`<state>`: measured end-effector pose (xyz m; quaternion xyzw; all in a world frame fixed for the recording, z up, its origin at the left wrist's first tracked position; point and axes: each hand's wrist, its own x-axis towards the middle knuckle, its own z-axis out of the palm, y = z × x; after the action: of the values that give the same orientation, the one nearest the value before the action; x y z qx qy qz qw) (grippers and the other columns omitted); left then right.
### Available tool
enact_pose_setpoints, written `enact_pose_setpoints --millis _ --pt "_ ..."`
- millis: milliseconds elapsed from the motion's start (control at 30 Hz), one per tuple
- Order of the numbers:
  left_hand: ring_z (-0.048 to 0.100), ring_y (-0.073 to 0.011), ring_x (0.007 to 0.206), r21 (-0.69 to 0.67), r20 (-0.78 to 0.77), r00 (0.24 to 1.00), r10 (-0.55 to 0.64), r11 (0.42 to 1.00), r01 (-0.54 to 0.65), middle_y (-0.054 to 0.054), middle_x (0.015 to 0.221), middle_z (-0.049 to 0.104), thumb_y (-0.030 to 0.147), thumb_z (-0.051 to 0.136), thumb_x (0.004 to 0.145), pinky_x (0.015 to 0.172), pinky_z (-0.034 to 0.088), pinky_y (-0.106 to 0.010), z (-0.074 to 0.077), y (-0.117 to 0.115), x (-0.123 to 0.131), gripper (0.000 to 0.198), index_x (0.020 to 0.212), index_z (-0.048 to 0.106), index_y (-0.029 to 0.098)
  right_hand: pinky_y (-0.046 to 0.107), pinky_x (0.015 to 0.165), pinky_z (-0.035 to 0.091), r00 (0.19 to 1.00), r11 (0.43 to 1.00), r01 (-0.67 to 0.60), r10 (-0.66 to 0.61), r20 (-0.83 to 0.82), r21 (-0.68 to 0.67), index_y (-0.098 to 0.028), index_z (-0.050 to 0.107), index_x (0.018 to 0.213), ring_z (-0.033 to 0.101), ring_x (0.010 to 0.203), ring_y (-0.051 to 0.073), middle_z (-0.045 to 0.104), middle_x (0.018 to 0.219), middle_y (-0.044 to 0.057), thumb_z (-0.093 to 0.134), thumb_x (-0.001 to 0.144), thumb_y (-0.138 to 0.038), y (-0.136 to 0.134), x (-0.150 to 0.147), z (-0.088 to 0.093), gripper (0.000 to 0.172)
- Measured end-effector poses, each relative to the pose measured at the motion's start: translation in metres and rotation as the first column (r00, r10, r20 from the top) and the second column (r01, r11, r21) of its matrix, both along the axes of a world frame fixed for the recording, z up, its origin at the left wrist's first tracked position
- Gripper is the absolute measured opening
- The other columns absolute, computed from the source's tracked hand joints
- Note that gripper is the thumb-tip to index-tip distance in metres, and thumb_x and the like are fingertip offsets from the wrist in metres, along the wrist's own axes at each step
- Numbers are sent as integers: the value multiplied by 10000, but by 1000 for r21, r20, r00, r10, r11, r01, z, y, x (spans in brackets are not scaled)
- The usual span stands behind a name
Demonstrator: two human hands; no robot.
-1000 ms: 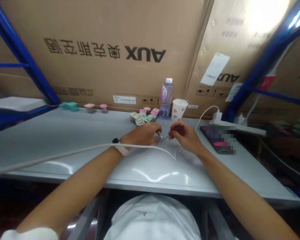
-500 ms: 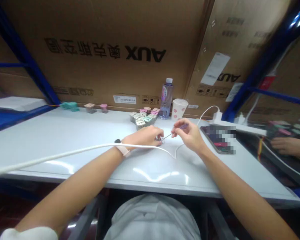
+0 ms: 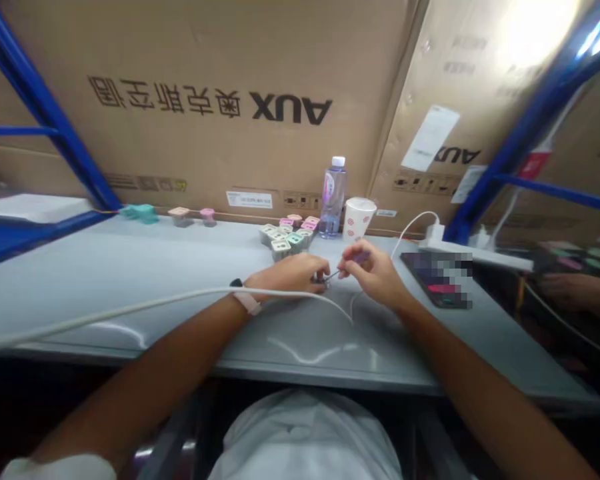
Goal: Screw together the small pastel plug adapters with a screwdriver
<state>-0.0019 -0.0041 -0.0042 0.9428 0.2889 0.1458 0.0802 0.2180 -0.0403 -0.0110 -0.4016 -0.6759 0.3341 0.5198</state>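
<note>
Hands both pinching, fingertips nearly meeting above the worktop [image 3: 105, 267]: left hand [image 3: 287, 275] curled around a tiny silvery part [image 3: 325, 281], too small to identify, and right hand [image 3: 373, 275] holding a slim tool [image 3: 347, 267] between thumb and fingers, purple grip at the top, thin metal shaft slanting down to the silvery part. Right hand lower than half a second ago, purple grip dropped a little; left fingers slightly further right. Worktop greyer and duller than in the previous frame, smooth and faintly glossy, with a soft streak of reflected light near its front edge.

Pale pink band [image 3: 247, 303] around the left wrist. Round white cable [image 3: 130, 325] stretching from the lower left, just past that wrist, then curving down toward 5 o'clock from the left hand. At 11 o'clock from the hands, a cluster of chunky pastel blocks [image 3: 285, 240], square and matte; at 12 o'clock, a clear plastic bottle [image 3: 333, 200] and a patterned paper cup [image 3: 359, 219]. At 2 o'clock, a white power strip [image 3: 475, 253]; at 3 o'clock, a dark phone [image 3: 437, 280], partly pixelated. Further out at 3 o'clock, beyond the worktop, a co-worker's dim hand [image 3: 565, 283]. Behind everything, corrugated cartons [image 3: 205, 107] printed AUX, upside down, in a blue steel rack [image 3: 45, 107].
</note>
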Motion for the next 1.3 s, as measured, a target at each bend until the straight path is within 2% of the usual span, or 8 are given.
enact_pose_setpoints --millis 433,633,900,1300 --pt "685 -215 934 -3 1 1000 7 1000 -7 -62 1029 737 220 713 902 816 500 -298 1 -2 0 149 1043 691 176 361 702 598 999 1000 -15 14 29 12 -216 602 913 744 690 201 729 808 15 723 821 -382 0 0 -1 225" --pt "676 -217 868 -5 -4 1000 9 1000 -9 -52 956 729 243 718 891 748 484 -294 0 1 0 101 968 691 183 360 710 592 999 1000 -12 12 37 15 -211 601 920 746 694 202 734 814 22 709 835 -345 1 0 -2 192" --pt "671 -199 892 -1 -5 1000 -19 1000 19 -37 949 724 205 686 911 796 469 -280 2 0 0 21 921 696 189 334 684 592 999 1000 0 -1 45 16 -208 605 916 746 681 189 731 808 15 708 829 -355 1 0 -1 199" --pt "669 -222 895 29 -21 1000 -24 999 24 -52 956 707 208 716 894 792 487 -299 4 -2 0 58 950 707 193 334 680 600 998 1000 20 -21 56 16 -217 600 905 748 670 193 734 783 17 717 849 -397 -1 -1 0 222"
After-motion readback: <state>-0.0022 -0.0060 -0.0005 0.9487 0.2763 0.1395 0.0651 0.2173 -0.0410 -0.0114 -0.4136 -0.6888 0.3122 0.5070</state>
